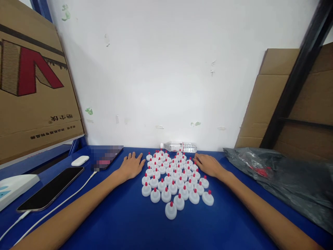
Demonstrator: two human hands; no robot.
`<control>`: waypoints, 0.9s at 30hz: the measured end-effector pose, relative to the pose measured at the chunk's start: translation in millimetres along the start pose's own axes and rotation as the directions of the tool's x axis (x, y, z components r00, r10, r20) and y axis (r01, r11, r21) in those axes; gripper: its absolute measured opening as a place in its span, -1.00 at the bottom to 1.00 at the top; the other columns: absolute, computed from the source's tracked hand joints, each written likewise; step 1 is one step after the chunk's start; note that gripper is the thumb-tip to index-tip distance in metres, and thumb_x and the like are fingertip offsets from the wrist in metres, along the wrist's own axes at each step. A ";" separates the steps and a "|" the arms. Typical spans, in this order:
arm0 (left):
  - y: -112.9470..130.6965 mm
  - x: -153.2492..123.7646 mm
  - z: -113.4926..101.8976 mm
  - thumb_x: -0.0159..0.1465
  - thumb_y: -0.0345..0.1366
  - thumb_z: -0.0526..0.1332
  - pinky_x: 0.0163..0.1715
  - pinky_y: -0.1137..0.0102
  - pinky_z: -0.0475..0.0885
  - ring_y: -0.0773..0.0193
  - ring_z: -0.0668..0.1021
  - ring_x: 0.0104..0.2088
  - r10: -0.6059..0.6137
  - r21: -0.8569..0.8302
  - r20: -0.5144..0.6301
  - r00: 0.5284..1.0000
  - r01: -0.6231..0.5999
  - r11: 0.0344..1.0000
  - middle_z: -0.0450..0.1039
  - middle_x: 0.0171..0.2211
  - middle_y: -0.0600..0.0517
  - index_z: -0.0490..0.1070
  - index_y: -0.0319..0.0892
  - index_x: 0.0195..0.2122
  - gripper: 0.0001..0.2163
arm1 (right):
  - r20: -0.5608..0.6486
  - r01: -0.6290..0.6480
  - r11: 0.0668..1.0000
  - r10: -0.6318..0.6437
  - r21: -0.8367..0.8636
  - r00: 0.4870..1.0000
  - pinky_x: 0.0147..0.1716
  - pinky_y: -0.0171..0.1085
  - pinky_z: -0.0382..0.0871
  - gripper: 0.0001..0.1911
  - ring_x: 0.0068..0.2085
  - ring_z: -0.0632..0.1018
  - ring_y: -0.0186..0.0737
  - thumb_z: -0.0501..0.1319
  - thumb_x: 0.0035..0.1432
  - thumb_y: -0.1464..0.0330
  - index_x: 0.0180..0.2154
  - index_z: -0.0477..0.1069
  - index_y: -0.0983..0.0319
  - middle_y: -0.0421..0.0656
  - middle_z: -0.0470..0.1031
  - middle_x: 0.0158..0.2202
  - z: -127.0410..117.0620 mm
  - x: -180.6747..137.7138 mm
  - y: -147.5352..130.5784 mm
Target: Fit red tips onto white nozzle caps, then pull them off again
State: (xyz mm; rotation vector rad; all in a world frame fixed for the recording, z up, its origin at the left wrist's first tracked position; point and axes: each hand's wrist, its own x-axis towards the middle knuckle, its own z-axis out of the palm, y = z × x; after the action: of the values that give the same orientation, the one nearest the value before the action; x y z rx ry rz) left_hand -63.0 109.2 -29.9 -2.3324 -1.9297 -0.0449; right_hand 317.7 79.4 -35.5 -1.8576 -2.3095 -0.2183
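Several small white caps with red tips (174, 177) stand in rows on the blue table (125, 222). My left hand (131, 166) lies flat on the table just left of the group, fingers spread, holding nothing. My right hand (207, 164) rests flat at the group's right side, fingers stretched toward the far caps, touching or almost touching them. One cap (171, 210) stands alone nearest to me.
A clear plastic bottle (179, 147) lies by the white wall. Left: two phones (51, 189) (107, 158), a white case (80, 160), a cable, a white box (14, 185) and a cardboard box (33, 86). Right: a dark plastic bag (283, 177), cardboard and a black post.
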 end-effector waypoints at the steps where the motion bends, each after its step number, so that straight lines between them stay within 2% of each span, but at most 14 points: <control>1: -0.1 0.2 0.0 0.46 -0.04 -0.16 0.22 -0.02 0.15 -0.28 0.17 0.34 -0.002 -0.001 0.002 1.000 0.002 1.000 0.05 0.35 -0.39 0.06 -0.21 0.40 -0.44 | -0.001 0.001 1.000 -0.001 0.000 1.000 -0.32 -0.27 0.21 -0.71 -0.21 0.57 -0.12 -0.07 0.43 0.21 -0.19 0.34 0.18 -0.08 0.55 -0.23 0.0 -0.1 0.0; 12: -0.3 1.0 1.4 0.45 -0.03 -0.16 0.22 0.00 0.16 -0.27 0.19 0.33 -0.003 0.000 -0.014 1.000 0.003 1.000 0.09 0.34 -0.36 0.07 -0.19 0.39 -0.44 | -0.004 -0.002 1.000 0.001 -0.007 1.000 -0.35 -0.27 0.17 -0.73 -0.23 0.57 -0.12 -0.06 0.43 0.23 -0.21 0.33 0.18 -0.09 0.55 -0.24 -2.5 -1.0 -2.5; 27: -1.7 1.4 3.3 0.43 -0.05 -0.13 0.21 -0.06 0.15 -0.27 0.20 0.33 0.004 -0.051 -0.040 0.999 -0.006 0.999 0.12 0.33 -0.35 0.12 -0.20 0.37 -0.44 | 0.014 -0.012 1.000 0.013 -0.006 1.000 -0.31 -0.27 0.23 -0.70 -0.20 0.57 -0.11 -0.08 0.44 0.22 -0.17 0.35 0.19 -0.07 0.55 -0.22 -6.1 -2.4 -4.8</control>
State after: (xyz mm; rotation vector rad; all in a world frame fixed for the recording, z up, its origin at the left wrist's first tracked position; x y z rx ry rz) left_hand -64.6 111.2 -32.9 -2.3496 -1.9257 -0.1405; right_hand 313.7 74.7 -30.2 -1.8821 -2.3085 -0.2111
